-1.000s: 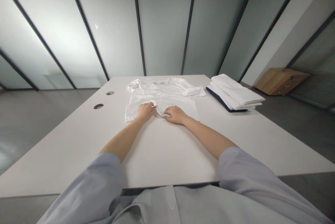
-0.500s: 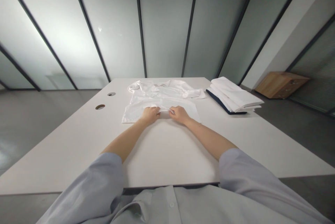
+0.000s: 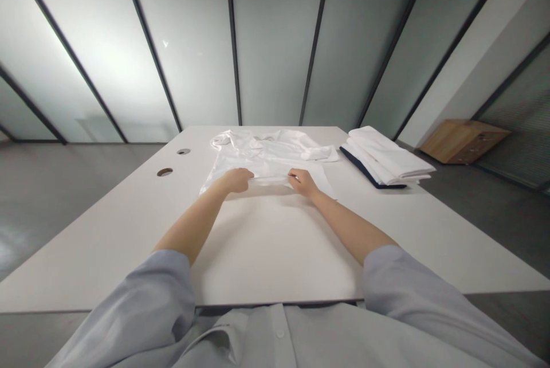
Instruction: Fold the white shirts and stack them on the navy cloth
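A white shirt (image 3: 270, 156) lies spread on the table, its sleeves and upper part bunched toward the far side. My left hand (image 3: 239, 180) is closed on the shirt's near edge. A short way to the right, my right hand (image 3: 302, 182) pinches the same edge. Between the two hands the hem is pulled fairly straight and looks raised a little off the tabletop. The shirt's near corners rest on the table to either side of my hands.
On the right of the white table (image 3: 275, 253) lies a stack of folded white cloths (image 3: 384, 156) on a dark navy item (image 3: 365, 173). Two round cable holes (image 3: 165, 172) are at the left. A wooden cabinet (image 3: 462, 141) stands on the floor behind.
My hands have moved apart along the hem, the left one farther left and the right one slightly right. The stretch of hem between them is longer and tauter.
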### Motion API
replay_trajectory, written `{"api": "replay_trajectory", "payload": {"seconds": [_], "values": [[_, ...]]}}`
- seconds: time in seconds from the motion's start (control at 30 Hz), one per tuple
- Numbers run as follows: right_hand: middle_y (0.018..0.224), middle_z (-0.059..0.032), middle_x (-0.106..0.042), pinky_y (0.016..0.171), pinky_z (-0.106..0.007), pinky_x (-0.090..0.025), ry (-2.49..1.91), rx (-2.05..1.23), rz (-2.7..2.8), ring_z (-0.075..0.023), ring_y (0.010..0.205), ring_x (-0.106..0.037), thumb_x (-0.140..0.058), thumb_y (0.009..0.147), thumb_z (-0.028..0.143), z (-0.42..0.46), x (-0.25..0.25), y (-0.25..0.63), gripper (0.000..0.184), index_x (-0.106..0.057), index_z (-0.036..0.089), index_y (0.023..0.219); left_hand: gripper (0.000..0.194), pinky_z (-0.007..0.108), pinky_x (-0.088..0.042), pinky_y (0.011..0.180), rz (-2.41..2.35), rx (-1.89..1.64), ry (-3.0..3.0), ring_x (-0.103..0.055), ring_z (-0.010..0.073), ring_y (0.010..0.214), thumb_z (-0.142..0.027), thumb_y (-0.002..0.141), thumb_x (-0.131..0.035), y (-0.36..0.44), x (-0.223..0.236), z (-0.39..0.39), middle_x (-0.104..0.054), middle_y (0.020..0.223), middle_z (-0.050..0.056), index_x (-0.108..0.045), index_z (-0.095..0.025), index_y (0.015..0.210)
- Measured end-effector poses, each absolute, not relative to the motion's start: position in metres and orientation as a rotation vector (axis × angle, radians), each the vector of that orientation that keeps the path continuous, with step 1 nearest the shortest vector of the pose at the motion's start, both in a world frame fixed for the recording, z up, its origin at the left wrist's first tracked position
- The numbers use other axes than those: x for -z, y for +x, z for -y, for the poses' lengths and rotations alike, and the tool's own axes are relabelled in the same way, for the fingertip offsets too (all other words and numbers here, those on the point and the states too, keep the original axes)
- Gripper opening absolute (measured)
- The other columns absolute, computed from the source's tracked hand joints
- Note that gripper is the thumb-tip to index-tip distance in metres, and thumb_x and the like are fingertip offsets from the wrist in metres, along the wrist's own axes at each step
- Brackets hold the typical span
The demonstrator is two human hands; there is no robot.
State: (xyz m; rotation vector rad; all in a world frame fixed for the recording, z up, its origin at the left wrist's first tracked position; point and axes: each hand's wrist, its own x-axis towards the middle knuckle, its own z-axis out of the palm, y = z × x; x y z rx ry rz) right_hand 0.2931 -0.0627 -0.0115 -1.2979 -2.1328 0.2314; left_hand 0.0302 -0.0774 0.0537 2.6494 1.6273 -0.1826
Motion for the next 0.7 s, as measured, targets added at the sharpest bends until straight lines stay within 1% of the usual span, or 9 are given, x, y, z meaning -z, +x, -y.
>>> {"api": "replay_trajectory", "payload": {"seconds": [0.1,0.17,0.2,0.27,0.33,0.4,0.47,0.57,0.7], "values": [[0.063,-0.0044,-0.064,0.066,-0.027,-0.045,-1.311,-0.504,2.042,-0.0191,0.065,-0.061,-0.030,0.084,0.022,0.060,0.010,0.296,0.037,-0.066,0.015,0.082,0.046,0.033,-0.048,0.091,-1.464,0.332,2.288,-0.066,0.0221,0.100,-0.027,0.080,-0.053,0.014,-0.068,0.075,-0.072,0.106,0.007,-0.060,-0.022,0.125],[0.069,-0.0052,-0.067,0.068,-0.027,-0.047,-1.376,-0.515,1.982,-0.0188,0.067,-0.063,-0.026,0.089,0.025,0.057,0.011,0.298,0.041,-0.066,0.015,0.091,0.049,0.032,-0.051,0.084,-1.400,0.332,2.081,-0.070,0.0215,0.089,-0.043,0.084,-0.050,0.007,-0.069,0.071,-0.075,0.095,0.007,-0.059,-0.020,0.127],[0.079,-0.0065,-0.070,0.072,-0.028,-0.047,-1.423,-0.456,1.976,-0.0192,0.073,-0.064,-0.028,0.090,0.028,0.056,0.012,0.299,0.041,-0.066,0.015,0.096,0.052,0.032,-0.051,0.085,-1.434,0.269,2.063,-0.070,0.0215,0.089,-0.048,0.086,-0.047,0.005,-0.065,0.067,-0.075,0.096,0.008,-0.058,-0.019,0.127],[0.111,-0.0103,-0.069,0.087,-0.031,-0.046,-1.536,-0.278,2.037,-0.0216,0.098,-0.063,-0.037,0.091,0.032,0.054,0.015,0.301,0.037,-0.064,0.017,0.110,0.055,0.032,-0.048,0.092,-1.606,0.074,2.185,-0.067,0.0221,0.102,-0.051,0.087,-0.045,0.004,-0.050,0.060,-0.072,0.110,0.009,-0.055,-0.019,0.131],[0.139,-0.0134,-0.052,0.101,-0.038,-0.037,-1.685,-0.138,2.167,-0.0260,0.124,-0.050,-0.046,0.090,0.037,0.052,0.021,0.302,0.042,-0.058,0.018,0.125,0.054,0.033,-0.039,0.104,-1.769,-0.084,2.374,-0.054,0.0223,0.124,-0.046,0.089,-0.045,0.005,-0.028,0.055,-0.060,0.133,0.009,-0.049,-0.021,0.137],[0.151,-0.0150,-0.037,0.108,-0.045,-0.028,-1.838,-0.112,2.284,-0.0301,0.137,-0.035,-0.045,0.092,0.044,0.052,0.026,0.302,0.052,-0.049,0.019,0.137,0.057,0.037,-0.029,0.112,-1.826,-0.105,2.478,-0.037,0.0232,0.138,-0.046,0.091,-0.041,0.007,-0.006,0.052,-0.041,0.150,0.011,-0.043,-0.021,0.142],[0.154,-0.0154,-0.031,0.110,-0.049,-0.024,-1.938,-0.151,2.344,-0.0320,0.141,-0.029,-0.038,0.094,0.050,0.052,0.029,0.301,0.057,-0.042,0.021,0.143,0.061,0.044,-0.022,0.114,-1.860,-0.046,2.460,-0.024,0.0256,0.144,-0.051,0.094,-0.033,0.007,0.010,0.050,-0.028,0.157,0.013,-0.036,-0.020,0.146],[0.154,-0.0154,-0.030,0.110,-0.050,-0.024,-1.959,-0.171,2.380,-0.0320,0.141,-0.028,-0.034,0.095,0.052,0.054,0.027,0.299,0.059,-0.039,0.022,0.145,0.067,0.051,-0.018,0.114,-1.895,0.075,2.379,-0.016,0.0279,0.147,-0.057,0.094,-0.024,0.006,0.017,0.050,-0.019,0.159,0.015,-0.029,-0.020,0.150],[0.144,-0.0183,-0.045,0.102,-0.050,-0.034,-1.946,-0.131,2.435,-0.0348,0.131,-0.042,-0.037,0.093,0.054,0.060,0.017,0.296,0.058,-0.050,0.019,0.137,0.069,0.048,-0.028,0.109,-1.893,0.186,2.345,-0.028,0.0300,0.142,-0.061,0.092,-0.027,0.007,0.004,0.051,-0.028,0.156,0.016,-0.033,-0.022,0.148]]}}
